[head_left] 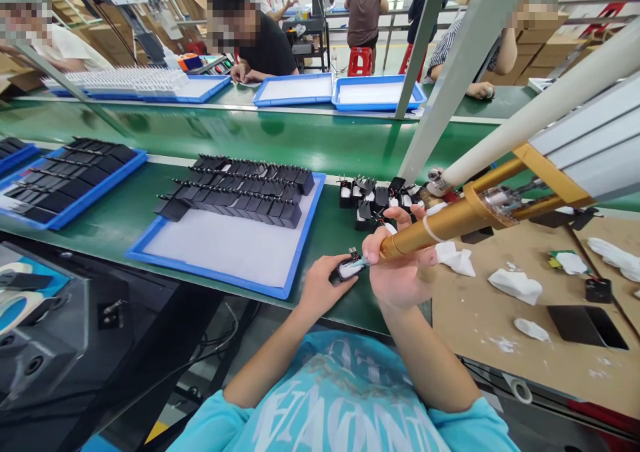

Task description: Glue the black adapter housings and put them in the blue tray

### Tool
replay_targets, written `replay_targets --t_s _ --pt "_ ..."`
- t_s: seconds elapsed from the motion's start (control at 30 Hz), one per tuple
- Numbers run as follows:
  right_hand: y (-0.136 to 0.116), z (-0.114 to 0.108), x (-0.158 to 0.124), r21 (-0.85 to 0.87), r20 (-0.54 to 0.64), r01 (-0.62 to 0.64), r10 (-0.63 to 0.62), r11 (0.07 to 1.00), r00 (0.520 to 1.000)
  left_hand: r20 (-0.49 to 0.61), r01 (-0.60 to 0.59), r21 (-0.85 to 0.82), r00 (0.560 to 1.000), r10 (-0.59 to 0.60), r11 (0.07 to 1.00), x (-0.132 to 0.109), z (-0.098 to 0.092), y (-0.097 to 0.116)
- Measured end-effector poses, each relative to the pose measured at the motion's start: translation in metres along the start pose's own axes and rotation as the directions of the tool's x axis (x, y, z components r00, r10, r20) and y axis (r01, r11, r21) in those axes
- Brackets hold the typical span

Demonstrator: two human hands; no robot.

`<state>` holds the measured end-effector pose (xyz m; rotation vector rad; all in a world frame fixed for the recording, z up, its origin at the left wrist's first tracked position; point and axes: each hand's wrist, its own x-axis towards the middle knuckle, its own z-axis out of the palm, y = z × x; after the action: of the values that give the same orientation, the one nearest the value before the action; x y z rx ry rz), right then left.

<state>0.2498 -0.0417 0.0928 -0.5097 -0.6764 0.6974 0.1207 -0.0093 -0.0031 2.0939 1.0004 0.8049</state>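
My left hand (323,284) grips a small black housing (346,270) with white material inside, low over the green table edge. Fingers of my right hand (397,272) close round the front of a gold cylindrical dispenser (425,233). Its pale blue nozzle (358,263) reaches the open top of the held housing; the exact contact is too small to tell. Behind my hands stand several black housings (364,209) with white filling and loose lids. To the left, a blue tray (300,252) with a white liner holds rows of black boxes (240,189).
Another blue tray (95,195) of black boxes lies far left. Cardboard (465,312) at right carries white scraps (515,285) and an open black case (587,325). A slanted metal post (450,85) rises behind the dispenser. People sit across the green conveyor (225,132).
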Motion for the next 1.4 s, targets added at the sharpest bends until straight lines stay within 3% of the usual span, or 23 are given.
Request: replay_targets --t_s 0.33,0.7,0.83,1.1,1.4 --pt "0.002 -0.002 -0.001 0.008 0.053 -0.028 0.028 1.000 0.998 -0.062 -0.125 -0.066 0.991 0.120 0.990 0.006 0.000 0.026" --pt "0.000 -0.001 -0.001 -0.045 0.039 -0.021 0.023 0.999 0.999 -0.071 -0.151 -0.076 0.987 0.146 0.986 0.007 -0.001 0.029" --pt "0.000 -0.001 -0.002 -0.068 0.027 -0.015 0.017 0.998 0.999 -0.061 -0.111 -0.071 0.992 0.106 0.991 0.007 -0.002 0.028" --pt "0.000 -0.002 0.000 -0.065 0.004 -0.018 0.018 0.998 1.000 0.022 0.113 -0.138 0.994 -0.111 0.984 0.008 -0.009 0.026" --pt "-0.005 -0.011 0.003 -0.099 -0.042 0.006 -0.010 0.995 0.999 0.143 0.110 -0.027 0.984 -0.105 0.994 0.013 -0.018 -0.003"
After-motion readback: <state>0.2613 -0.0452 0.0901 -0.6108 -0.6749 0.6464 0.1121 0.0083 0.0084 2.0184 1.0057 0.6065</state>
